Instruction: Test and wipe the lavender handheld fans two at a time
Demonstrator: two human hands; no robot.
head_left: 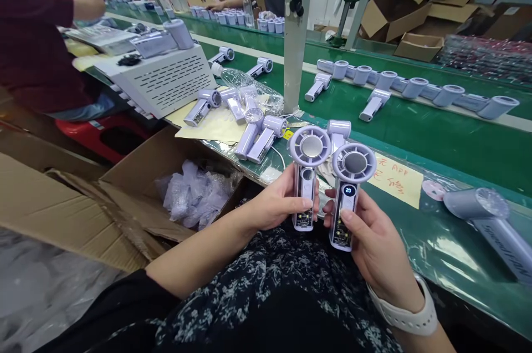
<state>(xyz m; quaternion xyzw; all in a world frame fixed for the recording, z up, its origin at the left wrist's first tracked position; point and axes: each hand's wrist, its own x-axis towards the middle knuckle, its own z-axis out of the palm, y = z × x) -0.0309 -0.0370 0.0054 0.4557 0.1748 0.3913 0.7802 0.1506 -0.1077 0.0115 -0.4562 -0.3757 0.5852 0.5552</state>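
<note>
My left forearm [211, 250] slants in from the lower left, and my left hand [276, 203] has its grip wrapped round the handle of one lavender fan [306, 184], thumb laid across the front. My right hand [376, 231], angled inward above a pale wristband [415, 320], has its grip round a second fan [348, 203], its display [348, 190] reading 20. I hold both just beside each other, heads up, at the near edge of the green worktop [440, 250].
</note>
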